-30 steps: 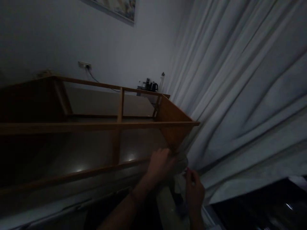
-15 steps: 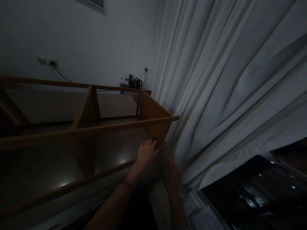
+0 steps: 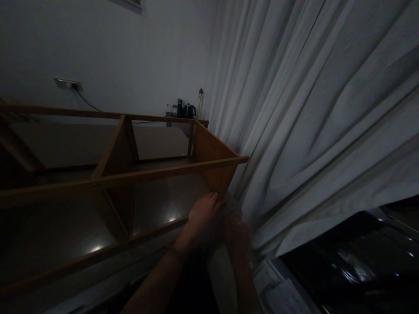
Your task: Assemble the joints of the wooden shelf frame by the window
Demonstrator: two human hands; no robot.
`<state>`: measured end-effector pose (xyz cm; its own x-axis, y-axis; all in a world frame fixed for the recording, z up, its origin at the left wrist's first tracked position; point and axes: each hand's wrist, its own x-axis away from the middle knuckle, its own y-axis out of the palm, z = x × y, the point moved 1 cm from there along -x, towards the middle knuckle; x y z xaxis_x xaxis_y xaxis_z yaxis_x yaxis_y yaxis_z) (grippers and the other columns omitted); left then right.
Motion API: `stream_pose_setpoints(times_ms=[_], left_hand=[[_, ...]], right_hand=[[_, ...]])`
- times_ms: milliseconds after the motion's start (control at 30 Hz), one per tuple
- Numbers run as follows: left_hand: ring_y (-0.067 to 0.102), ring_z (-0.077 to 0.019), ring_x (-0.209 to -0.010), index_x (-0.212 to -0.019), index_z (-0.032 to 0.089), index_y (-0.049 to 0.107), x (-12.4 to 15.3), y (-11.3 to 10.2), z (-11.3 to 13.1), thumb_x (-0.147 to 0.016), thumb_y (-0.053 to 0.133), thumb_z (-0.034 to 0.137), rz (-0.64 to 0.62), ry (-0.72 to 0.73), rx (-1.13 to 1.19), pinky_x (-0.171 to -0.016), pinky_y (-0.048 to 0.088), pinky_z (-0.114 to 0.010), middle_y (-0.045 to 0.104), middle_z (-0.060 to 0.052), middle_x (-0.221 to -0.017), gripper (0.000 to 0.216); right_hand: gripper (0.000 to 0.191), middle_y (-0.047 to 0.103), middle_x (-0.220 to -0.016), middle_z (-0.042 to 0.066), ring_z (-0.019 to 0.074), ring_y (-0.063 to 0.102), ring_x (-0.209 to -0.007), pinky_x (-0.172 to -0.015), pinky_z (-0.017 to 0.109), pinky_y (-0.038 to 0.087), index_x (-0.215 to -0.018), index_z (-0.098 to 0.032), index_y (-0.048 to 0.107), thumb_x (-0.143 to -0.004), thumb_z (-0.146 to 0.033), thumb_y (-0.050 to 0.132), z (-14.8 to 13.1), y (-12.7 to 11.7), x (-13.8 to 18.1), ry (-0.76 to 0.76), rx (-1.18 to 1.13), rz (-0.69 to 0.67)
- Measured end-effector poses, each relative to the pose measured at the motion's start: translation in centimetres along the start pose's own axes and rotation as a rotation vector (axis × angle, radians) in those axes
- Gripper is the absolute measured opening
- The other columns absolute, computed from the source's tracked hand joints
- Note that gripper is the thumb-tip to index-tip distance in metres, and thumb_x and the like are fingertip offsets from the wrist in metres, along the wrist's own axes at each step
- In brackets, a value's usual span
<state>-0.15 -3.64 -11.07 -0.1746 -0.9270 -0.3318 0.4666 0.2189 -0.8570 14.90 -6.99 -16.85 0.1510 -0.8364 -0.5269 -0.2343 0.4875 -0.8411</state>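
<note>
A wooden shelf unit (image 3: 170, 171), an open frame with a divider and an end panel, stretches from the left edge to the middle. My left hand (image 3: 205, 210) is at the lower corner of its end panel (image 3: 214, 176), fingers bent and pressed against the wood. Just right of it, my right hand (image 3: 236, 233) is closed close to the same corner, outside the panel. Dimness and blur hide whatever its fingers may hold.
A pale curtain (image 3: 294, 122) hangs along the right side. Shiny black surfaces (image 3: 347, 257) lie at lower right, near a white boxy item (image 3: 271, 279). Behind the unit are a black kettle (image 3: 189, 110) and a wall socket (image 3: 67, 83) with a plugged-in cord.
My left hand has shifted slightly right, its fingers now closer to the panel's corner. The right hand stays beside it, turned a little. The view has moved slightly.
</note>
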Motion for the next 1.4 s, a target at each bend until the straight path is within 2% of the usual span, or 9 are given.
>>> stream_pose_setpoints(times_ms=[100, 233, 367, 500, 733, 933, 1067, 1233, 1400], left_hand=[[0.065, -0.0202, -0.097, -0.11, 0.019, 0.06, 0.0, -0.2, 0.1, -0.1, 0.041, 0.036, -0.006, -0.01, 0.012, -0.085, 0.049, -0.03, 0.067, -0.007, -0.109, 0.026], [0.065, -0.0185, -0.096, -0.107, 0.02, 0.061, 0.1, -0.3, 0.1, -0.101, 0.041, 0.035, -0.015, 0.003, 0.045, -0.084, 0.049, -0.029, 0.067, -0.005, -0.107, 0.025], [0.064, -0.0182, -0.098, -0.106, 0.02, 0.062, 0.0, -0.3, 0.0, -0.101, 0.042, 0.033, -0.008, 0.03, 0.074, -0.087, 0.048, -0.029, 0.067, -0.005, -0.107, 0.024], [0.06, -0.019, -0.103, -0.104, 0.02, 0.062, -0.2, -0.1, -0.1, -0.1, 0.044, 0.03, -0.001, 0.084, 0.048, -0.092, 0.047, -0.032, 0.066, -0.005, -0.107, 0.021], [0.058, -0.0187, -0.102, -0.101, 0.021, 0.063, -0.1, 0.2, -0.3, -0.1, 0.04, 0.027, 0.012, 0.146, 0.04, -0.098, 0.044, -0.034, 0.065, -0.005, -0.108, 0.023], [0.057, -0.0197, -0.106, -0.105, 0.02, 0.062, -0.2, 0.2, -0.3, -0.1, 0.042, 0.026, 0.004, 0.106, 0.04, -0.097, 0.045, -0.034, 0.065, -0.005, -0.109, 0.022], [0.057, -0.0197, -0.107, -0.106, 0.022, 0.063, -0.1, 0.1, -0.4, -0.1, 0.041, 0.025, 0.0, 0.123, 0.039, -0.097, 0.045, -0.034, 0.064, -0.005, -0.111, 0.023], [0.058, -0.0198, -0.105, -0.104, 0.022, 0.063, 0.0, 0.4, -0.4, -0.1, 0.039, 0.025, 0.023, 0.145, 0.027, -0.097, 0.045, -0.035, 0.064, -0.005, -0.11, 0.025], [0.058, -0.0213, -0.111, -0.111, 0.02, 0.06, 0.1, 0.6, -0.4, -0.1, 0.041, 0.027, 0.042, 0.141, 0.017, -0.099, 0.044, -0.036, 0.064, -0.007, -0.116, 0.023]], right_hand=[[0.038, 0.069, -0.08, 0.008, 0.0175, 0.062, -0.075, -0.074, 0.028, 0.037, -0.096, -0.018, 0.068, -0.104, -0.03, 0.033, 0.0, -0.3, 0.0, -0.037, -0.019, 0.02], [0.036, 0.069, -0.081, 0.009, 0.0179, 0.062, -0.075, -0.073, 0.028, 0.037, -0.096, -0.018, 0.068, -0.103, -0.029, 0.034, 0.2, -0.9, -0.5, -0.049, -0.034, -0.032], [0.039, 0.068, -0.077, 0.01, 0.0176, 0.062, -0.069, -0.067, 0.027, 0.035, -0.091, -0.017, 0.068, -0.102, -0.032, 0.034, -0.2, -1.4, -1.1, 0.034, -0.077, -0.126], [0.044, 0.07, -0.078, 0.008, 0.0167, 0.063, -0.066, -0.061, 0.026, 0.033, -0.091, -0.018, 0.067, -0.104, -0.036, 0.029, -0.8, -1.3, -1.1, 0.17, -0.223, -0.175], [0.053, 0.071, -0.08, 0.009, 0.0199, 0.066, -0.071, -0.06, 0.026, 0.036, -0.092, -0.018, 0.066, -0.102, -0.045, 0.021, -0.5, -0.2, -0.9, 0.26, -0.419, -0.159], [0.059, 0.069, -0.077, 0.009, 0.0188, 0.064, -0.067, -0.059, 0.026, 0.039, -0.085, -0.018, 0.063, -0.101, -0.052, 0.018, -0.4, 0.2, -1.0, 0.276, -0.553, -0.163], [0.062, 0.069, -0.076, 0.011, 0.0198, 0.064, -0.068, -0.06, 0.026, 0.039, -0.085, -0.018, 0.064, -0.1, -0.055, 0.016, -0.5, 0.2, -0.9, 0.291, -0.536, -0.119], [0.063, 0.066, -0.069, 0.008, 0.0177, 0.06, -0.062, -0.057, 0.025, 0.039, -0.081, -0.018, 0.065, -0.1, -0.056, 0.019, -0.4, 0.2, -1.2, 0.277, -0.58, -0.177], [0.063, 0.06, -0.057, 0.005, 0.0178, 0.057, -0.057, -0.057, 0.026, 0.04, -0.078, -0.018, 0.068, -0.101, -0.052, 0.02, -0.6, 0.4, -1.4, 0.286, -0.57, -0.191]])
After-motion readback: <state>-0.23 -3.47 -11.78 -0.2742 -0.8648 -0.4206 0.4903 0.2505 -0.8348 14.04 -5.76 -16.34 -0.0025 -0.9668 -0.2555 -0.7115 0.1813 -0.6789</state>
